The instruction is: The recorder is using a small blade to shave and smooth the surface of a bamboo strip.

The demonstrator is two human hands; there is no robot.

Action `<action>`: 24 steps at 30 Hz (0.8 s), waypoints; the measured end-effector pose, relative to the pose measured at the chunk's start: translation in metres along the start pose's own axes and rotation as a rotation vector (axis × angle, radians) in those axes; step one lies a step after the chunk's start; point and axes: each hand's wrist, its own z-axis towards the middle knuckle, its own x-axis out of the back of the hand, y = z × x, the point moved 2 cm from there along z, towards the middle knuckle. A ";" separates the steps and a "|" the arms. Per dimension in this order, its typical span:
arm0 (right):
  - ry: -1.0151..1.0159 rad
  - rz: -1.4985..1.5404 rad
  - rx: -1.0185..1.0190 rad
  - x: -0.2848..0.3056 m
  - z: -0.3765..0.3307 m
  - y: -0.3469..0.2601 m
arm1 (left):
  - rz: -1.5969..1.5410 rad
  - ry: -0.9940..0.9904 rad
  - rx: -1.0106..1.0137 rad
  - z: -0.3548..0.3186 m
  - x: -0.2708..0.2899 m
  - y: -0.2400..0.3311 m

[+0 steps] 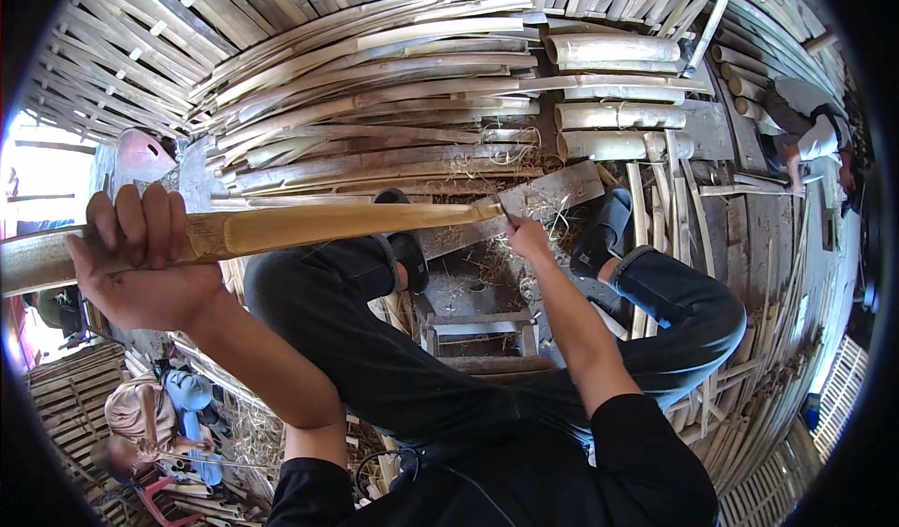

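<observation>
- Two hands on one job: your left hand (140, 265) wraps the bamboo pole (281, 232) near its thick end, fingers curled over the top, closed tight around it.
- Bamboo pole lies nearly level across your lap, long axis running from the left edge of the view to its tip just above your right hand. Tip sits right of centre, thick end goes out of view at left.
- Your right hand (527, 238) is clenched at the pole's far tip, gripping what looks like the handle of a blade (552, 194). Handle itself is hidden in the fist, so exact hold can't be told.
- Blade is a flat, grey, broad piece slanting up and right from the fist; its near edge meets the pole's tip. Whether it has bitten into the end grain can't be told.
- Key relation: pole stretches leftward from the blade, so the blade's edge faces along the pole's length. Right hand is at the working end, left hand steadies well apart from it.
- Below the hands: your knees in dark trousers, dark sandals (604, 232) on plank floor, a small wooden stool frame (478, 326) between the legs, dry fibres scattered about.
- Farther out: heap of split bamboo strips (375, 105), cut bamboo sections (613, 51) stacked right of it.
- Far right, another person (810, 124) bends over; lower left, a second person (140, 415) sits.
</observation>
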 end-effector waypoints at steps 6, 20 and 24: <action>0.216 0.308 0.213 0.020 -0.057 -0.083 | 0.091 0.095 -0.034 -0.003 0.007 0.012; -0.147 0.915 -0.532 -0.045 -0.022 0.027 | 0.099 0.158 -0.004 0.017 0.057 0.000; -0.089 0.764 -0.560 -0.046 -0.008 0.013 | 0.018 0.072 0.036 0.029 0.068 -0.009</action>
